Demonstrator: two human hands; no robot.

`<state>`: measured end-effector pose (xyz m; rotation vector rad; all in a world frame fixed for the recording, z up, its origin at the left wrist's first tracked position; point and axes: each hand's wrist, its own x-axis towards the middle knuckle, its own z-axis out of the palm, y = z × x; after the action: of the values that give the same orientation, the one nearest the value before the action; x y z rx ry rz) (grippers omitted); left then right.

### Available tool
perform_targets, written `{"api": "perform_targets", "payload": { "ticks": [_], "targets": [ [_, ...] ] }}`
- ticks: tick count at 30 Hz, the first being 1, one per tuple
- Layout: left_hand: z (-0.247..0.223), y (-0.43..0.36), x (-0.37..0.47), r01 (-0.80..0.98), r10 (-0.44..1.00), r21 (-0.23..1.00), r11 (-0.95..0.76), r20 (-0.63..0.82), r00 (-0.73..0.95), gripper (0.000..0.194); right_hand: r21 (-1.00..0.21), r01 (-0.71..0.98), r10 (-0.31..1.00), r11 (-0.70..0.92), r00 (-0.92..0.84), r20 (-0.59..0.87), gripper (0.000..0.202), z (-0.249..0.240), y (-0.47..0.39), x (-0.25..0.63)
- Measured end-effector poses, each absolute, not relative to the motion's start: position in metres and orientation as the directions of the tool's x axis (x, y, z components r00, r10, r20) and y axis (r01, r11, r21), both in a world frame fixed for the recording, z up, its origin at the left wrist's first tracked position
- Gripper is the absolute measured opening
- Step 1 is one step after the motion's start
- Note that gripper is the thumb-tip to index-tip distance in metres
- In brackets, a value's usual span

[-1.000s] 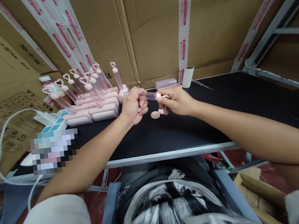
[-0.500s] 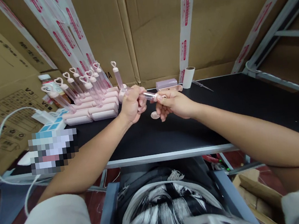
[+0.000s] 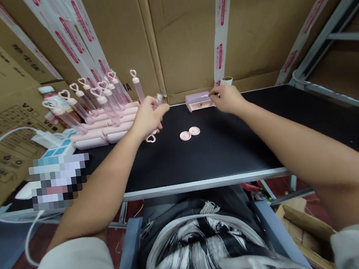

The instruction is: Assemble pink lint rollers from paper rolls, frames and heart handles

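My left hand (image 3: 148,115) is closed round a clear tube (image 3: 159,98); a pink heart-shaped ring (image 3: 150,138) shows below its fingers. My right hand (image 3: 227,98) pinches the right end of a small pink piece (image 3: 200,105) lying by a lilac block (image 3: 197,97) at the back of the black table. Two round pink discs (image 3: 194,130) lie side by side between my hands. To the left, several clear tubes with heart-topped caps (image 3: 98,92) stand by rows of pale pink cases (image 3: 90,139). Another heart-topped tube (image 3: 138,87) stands behind my left hand.
A white roll (image 3: 226,81) is behind my right hand. At the left are a bottle (image 3: 51,95), a power strip (image 3: 61,148) with a white cable, and a blurred-out object (image 3: 59,180). Cardboard (image 3: 183,33) walls the back; a metal frame (image 3: 327,31) stands right.
My hands have moved apart, the left with the tube, the right to the pink piece by the lilac block. Two discs now lie on the table, where one showed before.
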<state>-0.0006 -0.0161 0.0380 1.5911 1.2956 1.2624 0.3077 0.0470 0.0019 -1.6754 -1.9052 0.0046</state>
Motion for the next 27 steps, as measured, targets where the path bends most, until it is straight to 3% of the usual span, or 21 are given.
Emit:
{"api": "perform_targets", "payload": {
  "ticks": [3,8,14,20,27],
  "targets": [
    [0.022,-0.015,-0.004,0.582,0.97,0.778,-0.236,0.228,0.089,0.031,-0.317,0.937,0.928,0.146,-0.018,0.373,0.038,-0.005,0.052,0.312],
    [0.006,-0.008,-0.006,0.802,0.951,0.523,-0.289,0.255,0.177,0.031,-0.263,0.962,0.978,0.069,-0.014,0.207,0.035,-0.015,0.059,0.317],
    [0.008,-0.003,-0.01,0.871,0.976,0.444,-0.21,0.152,0.158,0.031,-0.249,0.966,0.981,0.068,-0.02,0.192,0.03,-0.014,0.056,0.31],
    [0.013,-0.002,-0.01,0.972,0.986,0.169,-0.165,-0.004,0.168,0.029,-0.221,0.971,0.99,0.092,-0.065,0.125,0.036,-0.004,0.043,0.3],
    [0.016,-0.003,-0.011,0.979,0.985,0.122,-0.166,-0.031,0.171,0.042,-0.262,0.947,0.98,0.187,-0.16,0.12,0.034,0.002,0.029,0.289]
  ]
}}
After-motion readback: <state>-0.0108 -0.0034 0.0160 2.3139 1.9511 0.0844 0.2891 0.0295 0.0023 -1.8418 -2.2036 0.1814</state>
